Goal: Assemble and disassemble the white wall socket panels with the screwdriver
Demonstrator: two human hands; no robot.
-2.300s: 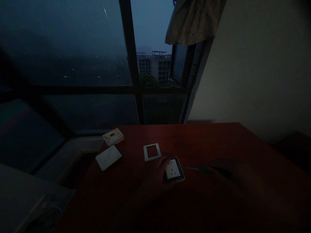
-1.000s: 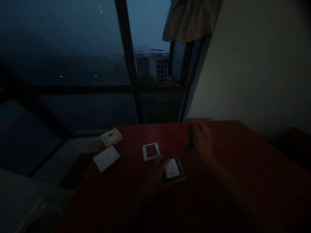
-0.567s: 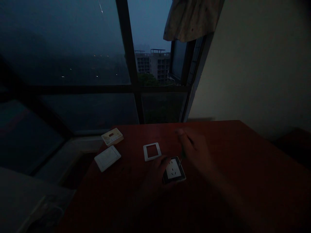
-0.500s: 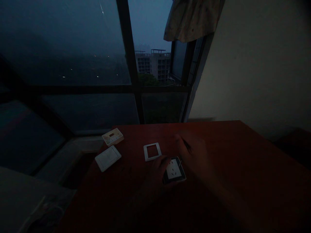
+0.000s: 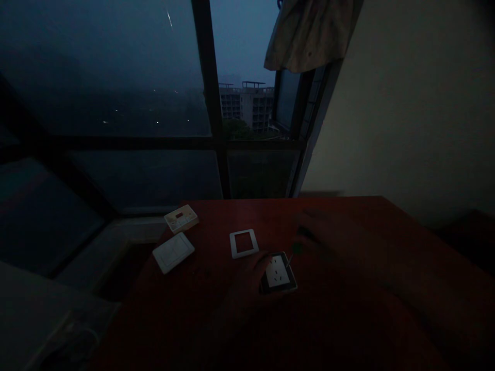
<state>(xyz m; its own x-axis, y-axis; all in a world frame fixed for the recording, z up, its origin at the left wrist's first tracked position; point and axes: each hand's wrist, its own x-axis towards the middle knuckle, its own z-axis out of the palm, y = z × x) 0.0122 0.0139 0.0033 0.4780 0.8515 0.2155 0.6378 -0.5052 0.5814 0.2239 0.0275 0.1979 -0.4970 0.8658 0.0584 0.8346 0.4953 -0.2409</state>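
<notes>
The left hand [image 5: 250,275] clamps the left side of the square white-and-black plastic socket [image 5: 278,272] on the red-brown bench [image 5: 216,221], while the right hand [image 5: 323,232], beyond its right edge, grips a green-handled metal screwdriver [image 5: 297,249] slanting down-left toward it.

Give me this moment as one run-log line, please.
left hand: holding socket; right hand (blurred): holding screwdriver, tip at socket; frame: on table beyond socket; box, plate: at table's left edge

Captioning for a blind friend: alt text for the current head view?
A left hand grips a dark-rimmed white socket on a reddish table while the right hand holds a green-handled screwdriver at the socket's right side. To the left lie a square frame, rectangular plate and shallow box, all pale.
</notes>
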